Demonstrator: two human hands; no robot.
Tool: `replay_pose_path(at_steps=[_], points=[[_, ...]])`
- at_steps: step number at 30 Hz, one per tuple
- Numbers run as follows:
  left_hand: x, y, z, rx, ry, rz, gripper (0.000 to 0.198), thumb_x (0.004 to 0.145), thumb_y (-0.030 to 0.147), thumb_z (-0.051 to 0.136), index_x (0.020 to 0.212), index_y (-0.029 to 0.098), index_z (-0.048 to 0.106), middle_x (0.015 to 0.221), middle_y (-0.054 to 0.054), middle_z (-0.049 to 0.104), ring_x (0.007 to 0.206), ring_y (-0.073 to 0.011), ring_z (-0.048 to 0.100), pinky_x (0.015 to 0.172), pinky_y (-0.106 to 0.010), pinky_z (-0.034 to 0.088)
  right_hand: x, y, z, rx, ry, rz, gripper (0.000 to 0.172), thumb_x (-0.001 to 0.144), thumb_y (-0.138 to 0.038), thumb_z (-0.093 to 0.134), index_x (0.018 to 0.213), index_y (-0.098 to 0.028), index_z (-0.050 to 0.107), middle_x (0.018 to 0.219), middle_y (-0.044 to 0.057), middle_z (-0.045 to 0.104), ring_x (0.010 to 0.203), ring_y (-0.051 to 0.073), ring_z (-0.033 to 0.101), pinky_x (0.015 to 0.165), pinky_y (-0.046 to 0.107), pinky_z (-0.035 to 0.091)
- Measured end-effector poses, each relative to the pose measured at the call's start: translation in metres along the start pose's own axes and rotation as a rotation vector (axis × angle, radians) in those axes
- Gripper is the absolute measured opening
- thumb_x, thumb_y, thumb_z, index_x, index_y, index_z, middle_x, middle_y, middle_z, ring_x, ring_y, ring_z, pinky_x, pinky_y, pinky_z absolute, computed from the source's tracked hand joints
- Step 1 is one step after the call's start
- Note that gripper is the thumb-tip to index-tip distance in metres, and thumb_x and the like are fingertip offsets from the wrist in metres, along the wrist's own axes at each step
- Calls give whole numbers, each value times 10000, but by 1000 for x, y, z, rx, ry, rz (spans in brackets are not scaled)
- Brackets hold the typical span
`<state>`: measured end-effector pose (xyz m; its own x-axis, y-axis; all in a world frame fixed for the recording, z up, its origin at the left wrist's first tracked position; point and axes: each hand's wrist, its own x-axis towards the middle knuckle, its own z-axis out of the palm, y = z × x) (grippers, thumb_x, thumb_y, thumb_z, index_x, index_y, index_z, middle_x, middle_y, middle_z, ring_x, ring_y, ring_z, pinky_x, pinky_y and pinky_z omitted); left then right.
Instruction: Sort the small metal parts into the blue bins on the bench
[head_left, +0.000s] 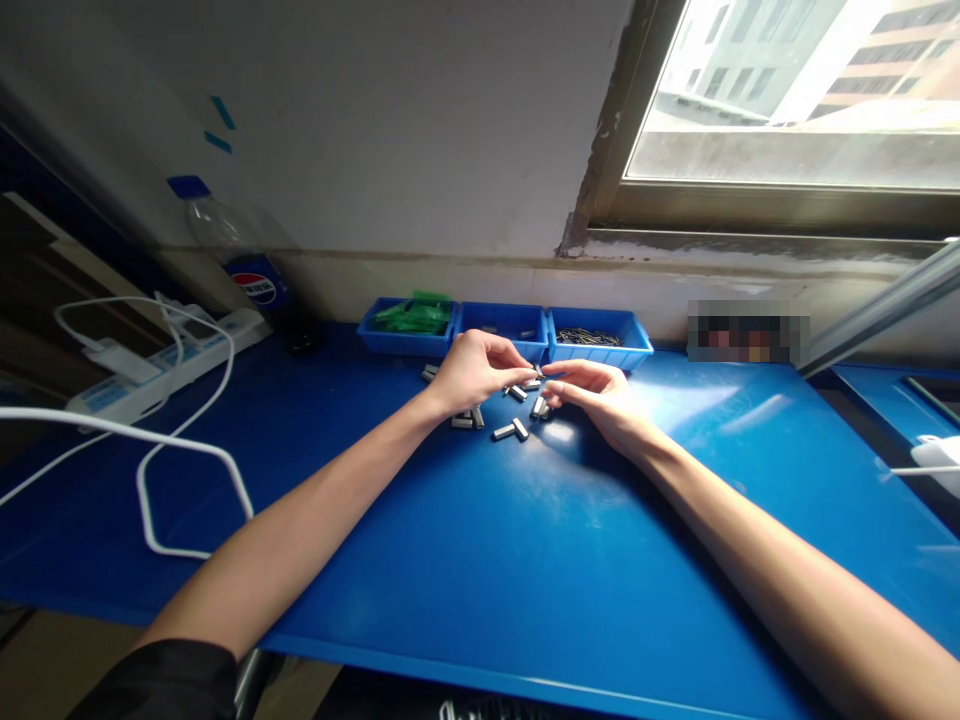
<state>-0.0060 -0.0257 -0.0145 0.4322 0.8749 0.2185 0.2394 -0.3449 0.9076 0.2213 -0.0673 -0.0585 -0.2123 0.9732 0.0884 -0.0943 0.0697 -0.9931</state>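
Both of my hands meet at the far middle of the blue table (pixel 480 560). My left hand (pixel 474 370) is curled, its fingertips pinching a small silver metal piece (pixel 531 378). My right hand (pixel 596 392) faces it with thumb and forefinger pinched together on something thin that I cannot make out. Several small silver metal pieces (pixel 512 430) lie scattered on the table just under and between the hands.
Three blue bins stand by the wall: the left one (pixel 409 325) holds green parts, the middle one (pixel 501 330) a few pieces, the right one (pixel 598 340) thin dark pins. A Pepsi bottle (pixel 247 270) and a white power strip (pixel 161 365) with cables occupy the left.
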Motion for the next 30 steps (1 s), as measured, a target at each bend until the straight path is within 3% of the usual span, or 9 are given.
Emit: replay_pose_path(at_steps=[3,5,10,13,15,18,24,30], points=[[0,-2,4,-94,1,-10,321,701,382,909,834,108,810,826,-117,816,743,-214,779,693,-285,618,-1,0,0,5,-28,-10,445,793,-423,889,1190,-255,780,897,37,821,776,218,764,816,394,625],[-1,-4,7,-102,-33,-8,297,706,364,905,820,111,801,829,-112,816,751,-212,781,712,-289,623,0,0,-1,2,-20,-12,407,784,-434,895,1134,-248,803,935,52,827,802,226,771,822,398,628],[-1,-1,1,76,-123,51,230,789,349,835,879,139,809,861,-91,820,790,-212,786,771,-293,630,3,5,-3,-30,52,-9,391,746,-480,914,1026,-221,831,924,70,825,794,250,774,830,447,646],[1,0,-16,434,-169,82,295,814,321,801,1061,160,814,1006,-102,824,925,-240,784,850,-307,617,4,7,-2,-2,159,-62,468,762,-459,909,1170,-259,796,1179,80,805,1000,293,783,942,478,633],[2,-2,-27,682,-188,49,377,774,270,814,1136,164,804,1118,-122,809,1034,-284,765,902,-338,602,4,7,-2,35,195,-120,594,769,-427,906,1323,-315,723,1425,64,699,1179,311,739,1024,484,606],[2,-9,-30,822,-253,28,382,786,193,759,1166,169,798,1188,-130,791,1081,-295,753,917,-338,584,3,6,-1,36,161,-158,728,788,-394,889,1460,-363,611,1593,54,556,1249,308,706,1077,489,579],[0,-15,-15,906,-226,110,262,805,70,618,931,173,823,968,-101,802,868,-232,750,741,-274,544,1,4,-1,-6,130,-129,670,821,-419,850,1442,-344,610,1532,78,614,1097,279,754,981,461,620],[0,-17,-9,844,-164,244,246,779,85,635,928,178,807,899,-82,779,776,-205,719,687,-264,524,2,5,-1,-4,126,-107,641,793,-441,867,1387,-337,649,1457,76,672,1021,270,763,971,473,618]])
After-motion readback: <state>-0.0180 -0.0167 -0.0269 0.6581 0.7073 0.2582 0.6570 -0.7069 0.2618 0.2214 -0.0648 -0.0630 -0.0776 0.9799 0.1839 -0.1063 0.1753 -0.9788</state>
